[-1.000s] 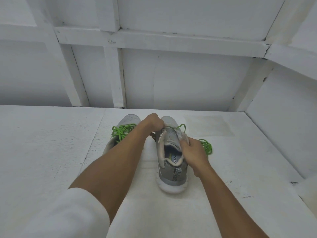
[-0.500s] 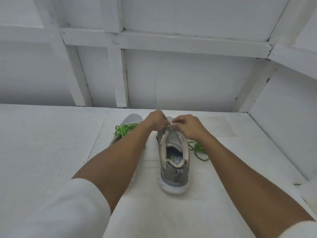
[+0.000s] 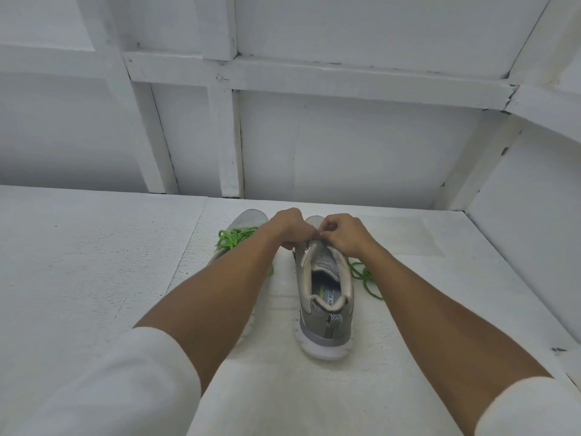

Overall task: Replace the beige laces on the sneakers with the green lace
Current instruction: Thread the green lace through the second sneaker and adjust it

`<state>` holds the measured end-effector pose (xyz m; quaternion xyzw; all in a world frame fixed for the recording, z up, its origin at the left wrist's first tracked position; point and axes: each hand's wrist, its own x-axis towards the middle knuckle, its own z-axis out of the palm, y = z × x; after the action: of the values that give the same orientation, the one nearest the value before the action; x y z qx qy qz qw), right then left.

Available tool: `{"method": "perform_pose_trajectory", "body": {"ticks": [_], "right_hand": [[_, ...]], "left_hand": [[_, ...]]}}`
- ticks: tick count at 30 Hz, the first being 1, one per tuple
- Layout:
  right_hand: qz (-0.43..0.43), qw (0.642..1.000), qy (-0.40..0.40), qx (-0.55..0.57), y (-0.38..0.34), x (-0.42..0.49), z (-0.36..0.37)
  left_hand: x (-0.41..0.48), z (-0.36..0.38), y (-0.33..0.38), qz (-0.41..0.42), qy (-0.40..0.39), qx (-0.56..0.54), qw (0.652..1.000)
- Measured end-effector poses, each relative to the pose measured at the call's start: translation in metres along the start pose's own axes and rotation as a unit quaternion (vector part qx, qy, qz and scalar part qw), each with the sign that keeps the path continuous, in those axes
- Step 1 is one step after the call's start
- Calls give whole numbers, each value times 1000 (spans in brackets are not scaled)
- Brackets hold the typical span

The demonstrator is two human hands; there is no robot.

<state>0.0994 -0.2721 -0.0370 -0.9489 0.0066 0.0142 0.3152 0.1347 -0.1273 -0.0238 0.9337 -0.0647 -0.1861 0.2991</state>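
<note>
Both hands are working at the front of the nearer grey sneaker (image 3: 327,313). The left hand (image 3: 290,226) is reaching in from the left with its fingers curled tight. The right hand (image 3: 341,237) is meeting it from the right, also with fingers curled. Their fingertips are pressing together just above the front of the shoe's opening. Whatever they are pinching there is hidden by the knuckles, so I cannot tell what either hand is holding. White sleeves (image 3: 125,388) are covering both upper arms.

The grey sneaker is standing upright on the white desk (image 3: 94,262), heel toward the camera and toe pointing at the wall. Its printed insole (image 3: 327,298) is showing through the opening. A second sneaker (image 3: 250,217) is sitting just beside it on the left, partly covered by the left forearm, and a green lace (image 3: 234,237) is running through its front. A loose green lace (image 3: 366,278) is lying in coils on the desk, right against the grey sneaker's right side, under the right forearm.

A white wall (image 3: 361,146) with raised painted battens is closing off the back of the desk, and a plain white panel (image 3: 528,199) is standing along its right edge.
</note>
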Motion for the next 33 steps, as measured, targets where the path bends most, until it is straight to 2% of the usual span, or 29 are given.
{"method": "perform_pose_trajectory", "body": {"ticks": [3, 14, 21, 33], "right_hand": [[3, 1000, -2, -10, 1, 1, 3], [6, 997, -8, -72, -6, -2, 5], [13, 992, 3, -122, -15, -4, 6], [-10, 980, 16, -199, -21, -2, 16]], "left_hand": [[-4, 0, 4, -18, -16, -2, 1000], [0, 0, -2, -87, -25, -131, 987], [-2, 1, -3, -99, -39, -180, 978], [-2, 2, -1, -100, -29, -193, 976]]}}
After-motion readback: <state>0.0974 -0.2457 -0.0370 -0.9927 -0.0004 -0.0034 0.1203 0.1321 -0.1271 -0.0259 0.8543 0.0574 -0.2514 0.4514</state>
